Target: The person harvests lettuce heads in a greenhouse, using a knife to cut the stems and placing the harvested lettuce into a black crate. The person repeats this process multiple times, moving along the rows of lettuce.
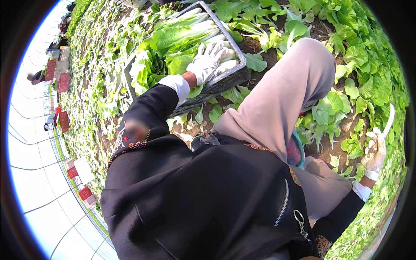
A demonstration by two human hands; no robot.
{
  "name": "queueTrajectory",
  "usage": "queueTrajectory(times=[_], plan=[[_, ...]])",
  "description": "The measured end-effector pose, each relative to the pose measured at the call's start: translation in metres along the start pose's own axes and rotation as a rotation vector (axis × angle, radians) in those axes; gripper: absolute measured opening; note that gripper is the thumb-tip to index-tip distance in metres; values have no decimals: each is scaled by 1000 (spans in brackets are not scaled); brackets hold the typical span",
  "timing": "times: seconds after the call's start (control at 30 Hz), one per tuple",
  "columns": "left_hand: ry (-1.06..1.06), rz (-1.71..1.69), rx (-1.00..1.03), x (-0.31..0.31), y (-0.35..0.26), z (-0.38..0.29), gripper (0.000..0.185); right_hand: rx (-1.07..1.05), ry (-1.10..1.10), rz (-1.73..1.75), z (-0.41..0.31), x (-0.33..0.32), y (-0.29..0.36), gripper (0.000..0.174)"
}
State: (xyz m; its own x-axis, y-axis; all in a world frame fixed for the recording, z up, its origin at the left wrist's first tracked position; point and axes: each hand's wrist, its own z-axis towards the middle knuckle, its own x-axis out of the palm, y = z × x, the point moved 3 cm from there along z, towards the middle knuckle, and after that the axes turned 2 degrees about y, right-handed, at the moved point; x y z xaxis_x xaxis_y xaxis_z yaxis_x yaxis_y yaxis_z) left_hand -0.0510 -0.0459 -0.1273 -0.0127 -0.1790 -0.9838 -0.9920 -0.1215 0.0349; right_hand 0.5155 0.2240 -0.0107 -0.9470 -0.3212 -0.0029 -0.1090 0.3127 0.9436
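Note:
My left hand (207, 63), in a white glove, lies flat on the pale stems of leafy greens (185, 34) packed in a dark plastic crate (240, 52). Its fingers are slightly apart, and the palm side is hidden. The leaf heads lie in the crate with their white stems towards its right side. Far to the right, my right hand (374, 149), also gloved, is closed around a knife whose handle is mostly covered. The curved, pale knife blade (390, 120) points up and away, beside the standing plants.
Uncut leafy greens (367, 68) grow densely on the right. Loose trimmed leaves (94, 71) litter the soil on the left. My bent knee (308, 61) rises between crate and knife. Red and white crates (63, 83) line the far left edge, with people (37, 77) nearby.

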Motion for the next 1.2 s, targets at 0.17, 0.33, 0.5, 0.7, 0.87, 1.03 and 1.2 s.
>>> queueTrajectory(times=[0.17, 0.33, 0.5, 0.7, 0.87, 1.03, 1.2], plan=[[-89, 2, 12, 63, 10, 2, 49, 8, -76, 50, 10, -24, -6, 32], [-43, 113, 4, 56, 18, 9, 53, -10, -149, -28, 43, -15, 8, 28], [376, -19, 93, -7, 22, 20, 77, -31, -115, -58, 45, -19, 7, 25], [209, 349, 125, -96, 12, 7, 78, 10, -329, -70, 7, -54, -13, 20], [175, 306, -53, -46, 15, -36, 85, 125, -377, -27, -19, -64, -37, 18], [95, 328, -201, 3, 22, -42, 87, 155, -471, -66, -25, -58, -55, 18], [198, 173, -149, -23, 14, -41, 91, 119, -479, -203, -10, -49, -48, 15]])
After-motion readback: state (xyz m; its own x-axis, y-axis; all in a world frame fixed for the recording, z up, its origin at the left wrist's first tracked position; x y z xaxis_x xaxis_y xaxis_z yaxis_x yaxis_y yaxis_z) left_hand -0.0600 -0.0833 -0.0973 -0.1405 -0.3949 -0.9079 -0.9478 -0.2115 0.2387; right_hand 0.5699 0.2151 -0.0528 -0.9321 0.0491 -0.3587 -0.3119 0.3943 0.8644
